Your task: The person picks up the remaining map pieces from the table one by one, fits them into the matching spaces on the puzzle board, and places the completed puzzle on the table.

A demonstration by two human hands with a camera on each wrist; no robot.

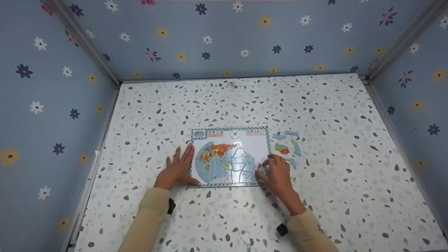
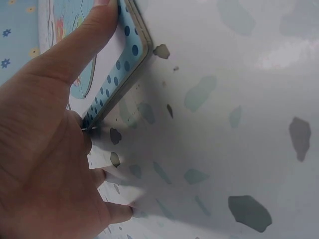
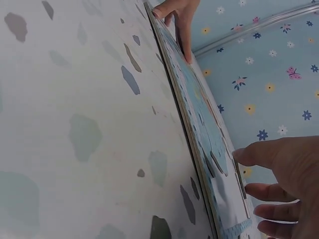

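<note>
A world map jigsaw puzzle board [image 1: 253,143] with a blue dotted border lies flat on the table, its round map largely filled with pieces. My left hand [image 1: 177,169] spreads its fingers along the board's left edge, with the thumb over the lower left corner. In the left wrist view that thumb [image 2: 75,52] lies across the dotted border. At the board's right side my right hand [image 1: 277,173] pinches a blue and red puzzle piece [image 1: 259,167] between thumb and fingers. The right wrist view shows the piece edge-on [image 3: 239,174], low over the board, partly hidden by the fingers.
Several loose pieces lie right of the board, among them a green and red one [image 1: 281,148] and a curved one [image 1: 296,147]. The speckled white table [image 1: 224,217] is bounded by flower-patterned panels [image 1: 224,38] at the back and both sides.
</note>
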